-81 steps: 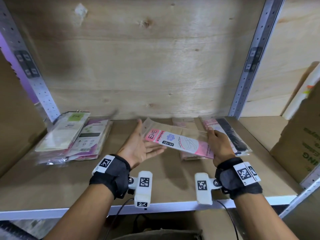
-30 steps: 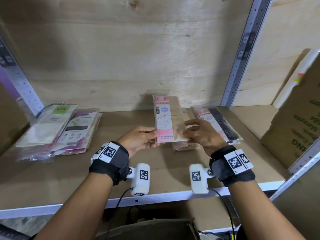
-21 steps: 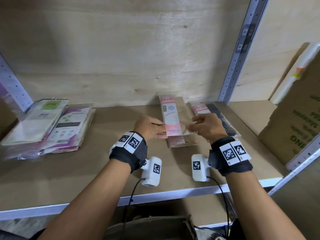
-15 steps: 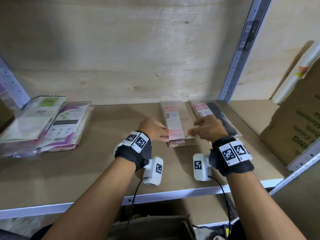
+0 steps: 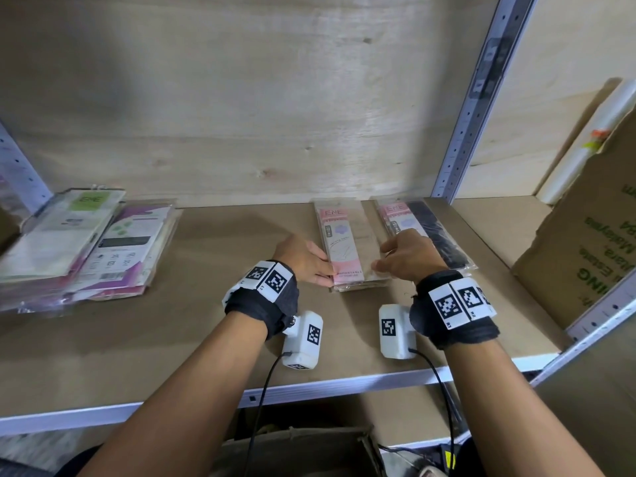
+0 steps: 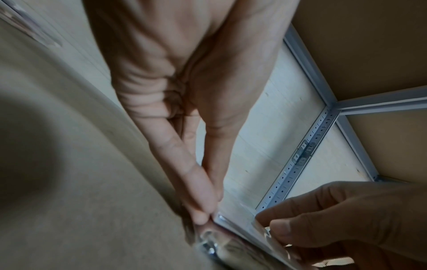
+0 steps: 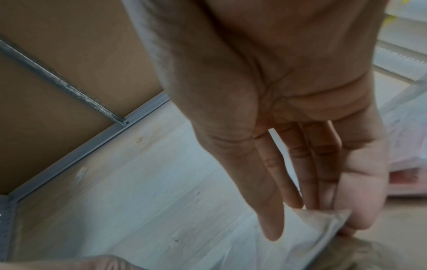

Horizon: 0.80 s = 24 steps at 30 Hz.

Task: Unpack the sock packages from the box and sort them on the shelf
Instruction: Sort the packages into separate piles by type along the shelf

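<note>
A pink-and-beige ENE sock package [image 5: 339, 241] lies flat and lengthwise on top of a small stack in the middle of the shelf [image 5: 206, 321]. My left hand [image 5: 325, 270] rests straight fingers against the package's near left edge; in the left wrist view the fingertips [image 6: 203, 210] touch its corner [image 6: 240, 228]. My right hand [image 5: 380, 263] pinches the near right corner. The right wrist view shows the clear corner [image 7: 300, 233] between the thumb and fingers [image 7: 272, 224] of that hand.
A stack with black socks [image 5: 426, 232] lies just right of the pink one. Green-label [image 5: 79, 242] and purple-label [image 5: 127, 242] piles sit at the left. A metal post [image 5: 471, 108] and a cardboard box [image 5: 585, 256] stand to the right. An open box [image 5: 292, 452] sits below the shelf.
The pink package went from held crosswise in the air to turned lengthwise and lowered flat onto the middle stack. Both hands slid to its near end.
</note>
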Tool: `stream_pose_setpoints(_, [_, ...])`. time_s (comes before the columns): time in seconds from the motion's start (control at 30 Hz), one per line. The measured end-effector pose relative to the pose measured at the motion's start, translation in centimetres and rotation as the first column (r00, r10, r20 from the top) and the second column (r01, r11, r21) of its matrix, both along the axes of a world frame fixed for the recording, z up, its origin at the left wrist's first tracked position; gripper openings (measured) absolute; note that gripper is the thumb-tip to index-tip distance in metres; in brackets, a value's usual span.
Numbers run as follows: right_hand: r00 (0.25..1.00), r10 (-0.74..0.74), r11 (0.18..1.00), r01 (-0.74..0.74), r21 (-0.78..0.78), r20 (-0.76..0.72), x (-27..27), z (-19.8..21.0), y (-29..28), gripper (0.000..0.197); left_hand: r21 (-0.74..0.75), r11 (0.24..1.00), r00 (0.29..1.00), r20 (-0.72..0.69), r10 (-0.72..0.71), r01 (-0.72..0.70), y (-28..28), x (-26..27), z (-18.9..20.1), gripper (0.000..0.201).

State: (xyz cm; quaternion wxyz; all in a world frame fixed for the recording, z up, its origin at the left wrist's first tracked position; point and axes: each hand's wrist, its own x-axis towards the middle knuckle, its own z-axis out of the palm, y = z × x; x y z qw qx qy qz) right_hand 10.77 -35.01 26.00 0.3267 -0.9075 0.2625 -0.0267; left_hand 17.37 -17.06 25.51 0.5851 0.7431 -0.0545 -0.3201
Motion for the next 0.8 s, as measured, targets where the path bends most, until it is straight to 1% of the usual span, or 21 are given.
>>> stream_pose_setpoints(0.17, [1.0, 0.005, 1.0, -0.006, -0.019, -0.009, 0.1, -0.1, -0.1, 0.041, 0.037, 0.999, 0.999, 0.033, -0.005, 0.004, -0.1, 0.5, -0.7, 0.041])
stream_pose_setpoints(0.23, [0.999, 0.027, 0.999, -0.026, -0.042, 0.017, 0.0, 0.1, 0.2, 0.046, 0.055, 0.998, 0.998, 0.058, -0.016, 0.013, 0.2, 1.0, -0.9, 0.042])
stream_pose_setpoints(0.27, [0.997, 0.045, 0.997, -0.042, -0.071, 0.054, -0.1, 0.2, 0.3, 0.047, 0.064, 0.998, 0.997, 0.081, -0.01, 0.005, 0.5, 1.3, -1.0, 0.042])
stream_pose_setpoints(0.33, [0.981, 0.085, 0.993, -0.068, -0.098, 0.175, -0.3, 0.7, 1.0, 0.041, 0.069, 0.997, 0.99, 0.133, 0.037, -0.046, 1.8, 2.1, -0.8, 0.038])
stream_pose_setpoints(0.4, [0.951, 0.13, 0.991, -0.116, -0.068, 0.279, 0.0, 1.5, 2.3, 0.028, 0.041, 0.991, 0.975, 0.189, 0.116, -0.126, 3.8, 3.0, -0.2, 0.03])
stream_pose_setpoints(0.47, [0.925, 0.188, 0.979, -0.202, 0.007, 0.33, 0.8, 2.3, 4.5, 0.017, 0.009, 0.98, 0.951, 0.244, 0.191, -0.2, 6.4, 4.0, 0.5, 0.018])
stream_pose_setpoints(0.53, [0.908, 0.235, 0.949, -0.291, 0.119, 0.346, 2.0, 2.9, 7.3, 0.01, -0.005, 0.962, 0.923, 0.283, 0.262, -0.272, 9.6, 4.8, 1.4, 0.011])
stream_pose_setpoints(0.6, [0.902, 0.288, 0.914, -0.359, 0.187, 0.321, 3.6, 3.0, 10.6, 0.01, -0.012, 0.931, 0.878, 0.327, 0.35, -0.366, 13.1, 5.3, 2.2, 0.009])
stream_pose_setpoints(0.67, [0.905, 0.343, 0.874, -0.406, 0.268, 0.251, 5.6, 2.7, 14.4, 0.014, -0.023, 0.895, 0.83, 0.363, 0.424, -0.446, 16.7, 5.6, 3.0, 0.007])
stream_pose_setpoints(0.73, [0.905, 0.393, 0.835, -0.425, 0.35, 0.162, 7.7, 2.2, 18.5, 0.013, -0.033, 0.862, 0.791, 0.379, 0.48, -0.506, 20.4, 5.6, 3.7, 0.013])
stream_pose_setpoints(0.8, [0.901, 0.425, 0.817, -0.423, 0.391, 0.087, 9.6, 1.6, 22.4, 0.015, -0.039, 0.839, 0.766, 0.387, 0.513, -0.542, 23.6, 5.1, 4.4, 0.016])
